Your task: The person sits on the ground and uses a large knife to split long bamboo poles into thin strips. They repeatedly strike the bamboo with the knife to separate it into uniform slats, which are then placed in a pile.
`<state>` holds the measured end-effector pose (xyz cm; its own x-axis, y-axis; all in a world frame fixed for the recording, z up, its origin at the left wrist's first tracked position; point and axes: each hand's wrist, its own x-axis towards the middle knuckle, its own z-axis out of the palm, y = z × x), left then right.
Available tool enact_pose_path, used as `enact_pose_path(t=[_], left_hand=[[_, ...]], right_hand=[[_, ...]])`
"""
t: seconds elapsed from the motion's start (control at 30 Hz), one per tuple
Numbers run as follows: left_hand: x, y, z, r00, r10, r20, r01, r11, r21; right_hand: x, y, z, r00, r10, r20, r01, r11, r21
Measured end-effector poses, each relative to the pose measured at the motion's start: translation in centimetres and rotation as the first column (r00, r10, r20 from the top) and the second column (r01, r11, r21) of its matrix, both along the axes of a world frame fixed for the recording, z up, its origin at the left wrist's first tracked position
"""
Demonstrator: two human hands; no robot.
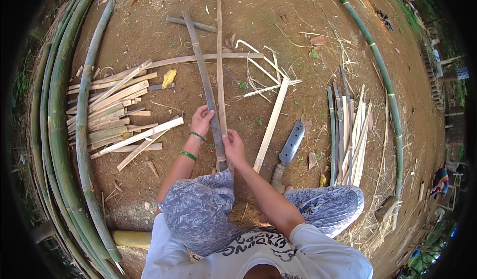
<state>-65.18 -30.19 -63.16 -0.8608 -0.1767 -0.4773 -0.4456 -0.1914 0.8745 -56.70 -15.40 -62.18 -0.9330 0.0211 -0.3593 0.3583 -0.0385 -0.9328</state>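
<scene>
Two long bamboo strips stand out in front of me, their near ends by my raised knee. My left hand point(202, 119) is closed on the dark-skinned bamboo strip point(199, 55), thumb and fingers at its edge. Just nearer and to the right, my right hand point(232, 146) grips the narrower, paler bamboo strip point(220, 70). The two strips lie close together at my hands and spread apart toward their far ends. To the right, a broad knife point(292, 143) with holes in its blade rests on the ground. Between it and my right hand lies a pale split strip point(272, 122).
Split bamboo pieces point(114, 105) are heaped at left, with another bundle of strips point(352, 135) at right. Long green bamboo poles point(62, 115) run along the left side; a single pole point(385, 75) curves along the right. Thin shavings point(261, 87) litter the dirt ahead.
</scene>
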Motion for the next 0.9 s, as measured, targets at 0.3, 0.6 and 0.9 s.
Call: enact_pose_path(t=[0.3, 0.6, 0.9], left_hand=[[0.7, 0.2, 1.1, 0.998, -0.049, 0.033, 0.041, 0.977, 0.211], [-0.4, 2.8, 3.8, 0.982, -0.165, -0.087, 0.174, 0.978, 0.115], [-2.2, -0.4, 9.2, 0.980, -0.091, -0.176, 0.083, 0.995, -0.054]], right_hand=[[-0.5, 0.3, 2.3, 0.981, 0.036, 0.191, -0.028, 0.998, -0.047], [-0.6, 0.7, 5.1, 0.999, -0.033, 0.042, 0.030, 0.998, 0.055], [-9.7, 12.8, 5.2, 0.981, -0.024, -0.192, 0.083, 0.950, 0.302]])
